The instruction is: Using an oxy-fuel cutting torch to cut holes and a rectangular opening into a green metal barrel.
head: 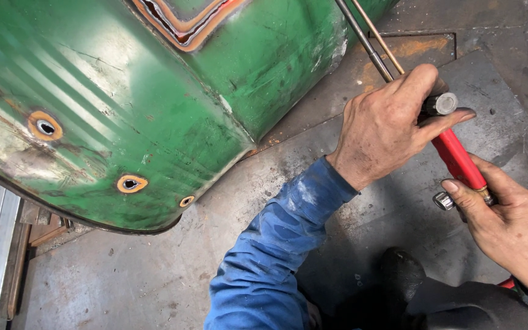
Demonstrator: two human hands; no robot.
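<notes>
— What are the hands gripping?
— The left hand [386, 125] is closing around the red-handled cutting torch [456, 156] near its valve; the right hand [508, 223] is pinching its lower knob.
— And beyond?
— Its tubes are running up past the green drum [154, 91], lying just left.

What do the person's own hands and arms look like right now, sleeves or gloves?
Both hands are bare, no gloves. The left hand is smudged with dark grime and comes out of a long blue work sleeve, worn, creased and dusted with pale marks. The right hand is also grimy; a dark cuff shows at its wrist.
</notes>
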